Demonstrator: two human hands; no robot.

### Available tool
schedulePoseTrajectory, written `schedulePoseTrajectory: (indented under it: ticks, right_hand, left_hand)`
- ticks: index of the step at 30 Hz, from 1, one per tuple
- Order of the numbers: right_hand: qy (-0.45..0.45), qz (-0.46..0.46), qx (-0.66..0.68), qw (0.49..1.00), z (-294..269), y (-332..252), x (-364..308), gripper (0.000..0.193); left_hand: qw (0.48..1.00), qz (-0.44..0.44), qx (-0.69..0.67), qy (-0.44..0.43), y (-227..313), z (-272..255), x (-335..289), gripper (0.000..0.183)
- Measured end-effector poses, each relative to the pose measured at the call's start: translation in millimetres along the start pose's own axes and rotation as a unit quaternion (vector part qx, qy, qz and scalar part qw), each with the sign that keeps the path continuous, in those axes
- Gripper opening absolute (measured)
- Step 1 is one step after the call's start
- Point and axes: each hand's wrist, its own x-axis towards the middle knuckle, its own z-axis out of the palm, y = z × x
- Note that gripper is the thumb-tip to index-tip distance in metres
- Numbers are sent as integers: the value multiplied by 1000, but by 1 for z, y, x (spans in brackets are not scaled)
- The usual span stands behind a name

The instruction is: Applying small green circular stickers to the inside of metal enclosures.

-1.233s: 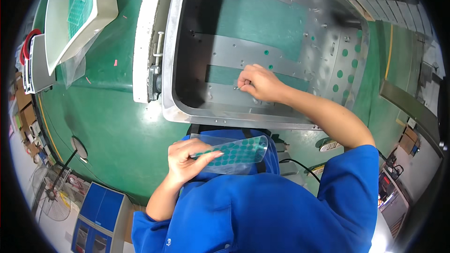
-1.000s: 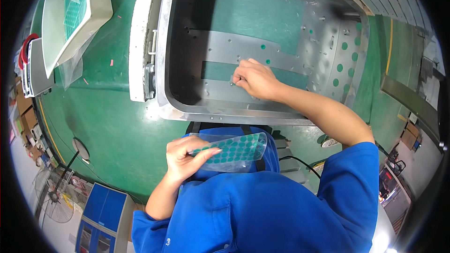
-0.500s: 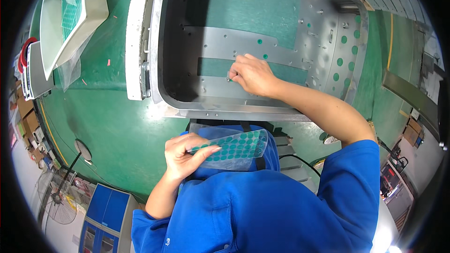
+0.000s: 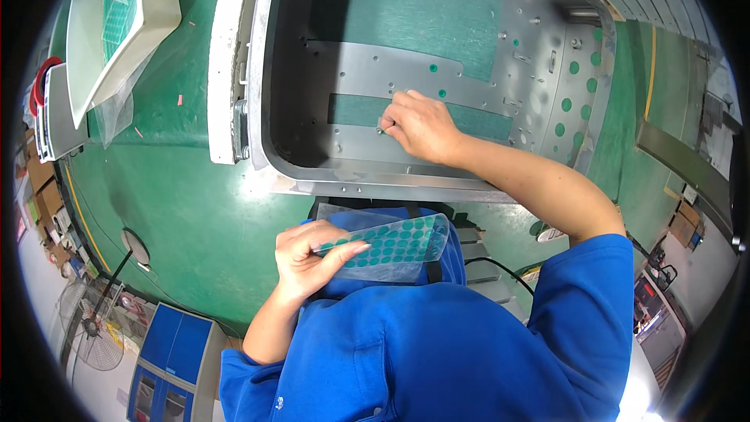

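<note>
My left hand (image 4: 311, 256) is closed on a clear sheet of round green stickers (image 4: 398, 244), held over my lap with thumb on top. My right hand (image 4: 428, 128) reaches into a large grey metal cabinet (image 4: 367, 60), thumb and forefinger pinched low over its inner panel. Just beside those fingertips a small metal stud (image 4: 380, 131) stands up from the panel. Whatever lies in the pinch is hidden. Under and around this hand runs a narrow green masked strip (image 4: 353, 109); a broader green masked area (image 4: 406, 19) covers the panel farther back.
Several green dots (image 4: 566, 104) mark the cabinet's right wall, and more studs rise from the panel. Beyond the cabinet's left flange (image 4: 228, 70), a white bin (image 4: 160, 16) holds green sheets and clear film. A fan (image 4: 98, 332) and a blue cabinet (image 4: 176, 348) stand lower left.
The view has shifted very slightly. Both hands keep nearly the same place and grip, the right still pinched by the stud and the left still holding the sticker sheet.
</note>
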Motion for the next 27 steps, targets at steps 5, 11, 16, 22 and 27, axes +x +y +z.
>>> schedulePoseTrajectory:
  ticks: [5, 11, 16, 22, 27]
  right_hand:
    - [17, -2, 25, 1000, -1, 1, -1, 12]
    - [-37, 68, 78, 994, -9, -3, 7, 25]
    - [-71, 91, 14, 993, -11, -5, 21, 26]
    - [-144, 171, 17, 975, -23, -1, 38, 20]
    - [-143, 74, 466, 870, -85, -42, 27, 23]
  left_hand:
    - [1000, -8, -9, 2, -1, 1, 0, 13]
    - [1000, -5, -13, 4, 0, 1, 1, 13]
    - [1000, -16, -22, 14, -4, 0, 3, 13]
    - [997, -31, -34, 66, 7, -15, 14, 11]
    - [986, -67, -32, 150, 12, -35, 18, 9]
